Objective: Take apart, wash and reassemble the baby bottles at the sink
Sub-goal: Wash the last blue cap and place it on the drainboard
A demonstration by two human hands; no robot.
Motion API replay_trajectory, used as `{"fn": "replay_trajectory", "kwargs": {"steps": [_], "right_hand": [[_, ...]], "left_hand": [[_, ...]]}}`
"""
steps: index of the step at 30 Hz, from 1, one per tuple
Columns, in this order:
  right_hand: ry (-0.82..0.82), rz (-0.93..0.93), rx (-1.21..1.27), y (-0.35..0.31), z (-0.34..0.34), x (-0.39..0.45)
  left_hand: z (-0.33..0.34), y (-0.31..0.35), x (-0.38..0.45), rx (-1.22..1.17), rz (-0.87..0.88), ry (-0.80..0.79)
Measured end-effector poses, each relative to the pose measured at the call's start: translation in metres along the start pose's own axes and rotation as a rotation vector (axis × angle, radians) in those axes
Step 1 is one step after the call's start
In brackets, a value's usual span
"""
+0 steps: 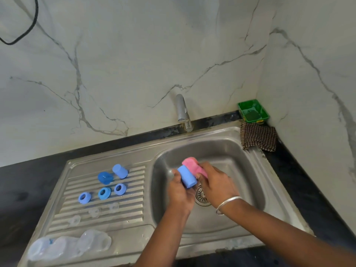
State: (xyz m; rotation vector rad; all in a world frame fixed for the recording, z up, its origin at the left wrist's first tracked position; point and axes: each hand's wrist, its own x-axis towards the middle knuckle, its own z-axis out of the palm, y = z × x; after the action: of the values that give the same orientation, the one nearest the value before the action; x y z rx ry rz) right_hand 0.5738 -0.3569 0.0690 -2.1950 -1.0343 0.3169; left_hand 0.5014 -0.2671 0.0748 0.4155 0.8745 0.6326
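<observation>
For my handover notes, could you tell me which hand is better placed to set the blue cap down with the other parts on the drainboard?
Left, probably: the left hand already grips the blue cap and is nearer the drainboard.

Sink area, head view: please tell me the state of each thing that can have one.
Tap: off, no water visible.
Blue cap: gripped by left hand over the sink.
Pink sponge: gripped by right hand, against the cap.
Three blue rings: detached, on the drainboard.
Clear bottles: taken apart, lying down.
Checked cloth: folded.
</observation>
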Motion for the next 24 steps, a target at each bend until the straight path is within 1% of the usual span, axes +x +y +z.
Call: {"fn": "replay_trajectory", "kwargs": {"steps": [2, 4, 8, 11, 14, 17, 19, 21, 24], "right_hand": [[-0.003, -0.013, 0.018, -0.009, -0.003, 0.005], [-0.007, -0.068, -0.017, -0.017, -0.004, 0.003], [0.002, -0.136, 0.006, -0.014, -0.004, -0.020], [0.010, -0.093, 0.010, -0.003, -0.006, -0.032], [0.018, -0.017, -0.015, 0.000, -0.007, -0.022], [0.024, 0.075, 0.064, -0.008, -0.010, -0.005], [0.021, 0.038, 0.074, -0.014, -0.011, -0.002], [0.011, -0.031, 0.067, -0.017, -0.011, -0.007], [0.025, -0.052, 0.097, -0.013, -0.012, -0.015]], "left_hand": [[0.000, -0.004, 0.001, 0.003, -0.010, -0.003], [0.001, -0.003, 0.000, -0.015, -0.028, -0.027], [0.004, 0.005, 0.000, 0.020, 0.004, -0.082], [0.003, 0.003, 0.005, 0.065, -0.003, -0.056], [0.001, -0.002, 0.001, 0.094, -0.049, -0.059], [-0.002, -0.007, -0.002, 0.111, -0.073, -0.043], [-0.002, -0.006, -0.002, 0.098, -0.085, -0.041], [0.000, -0.001, -0.001, 0.076, -0.069, -0.075], [0.004, 0.004, -0.004, 0.144, -0.052, -0.134]]}}
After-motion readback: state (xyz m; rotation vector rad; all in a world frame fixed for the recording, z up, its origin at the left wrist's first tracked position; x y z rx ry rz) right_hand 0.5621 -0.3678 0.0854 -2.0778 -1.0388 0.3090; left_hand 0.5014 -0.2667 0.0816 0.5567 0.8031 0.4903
